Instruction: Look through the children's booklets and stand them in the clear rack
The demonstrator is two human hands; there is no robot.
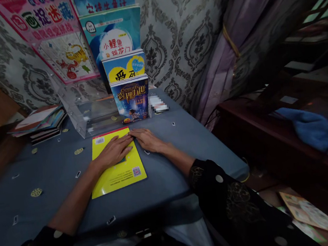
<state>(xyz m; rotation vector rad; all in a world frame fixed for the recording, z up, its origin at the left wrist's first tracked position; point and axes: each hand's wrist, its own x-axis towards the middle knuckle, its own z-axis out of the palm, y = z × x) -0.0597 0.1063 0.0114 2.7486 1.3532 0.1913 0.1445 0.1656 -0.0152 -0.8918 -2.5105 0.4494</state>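
- Lying palm-down on the yellow book (115, 178): left hand (113, 151), unclenched.
- Right hand (147, 139) flat, unclenched, at its far-right edge.
- Likely light, bendy, slick; pinch near edge.

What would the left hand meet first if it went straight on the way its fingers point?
Most likely the right hand: the left hand, lying on the yellow book, points toward it. Whether the two touch is hard to tell.

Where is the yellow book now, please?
The yellow book lies left of centre in the head view, beneath the left hand, just in front of the clear rack.
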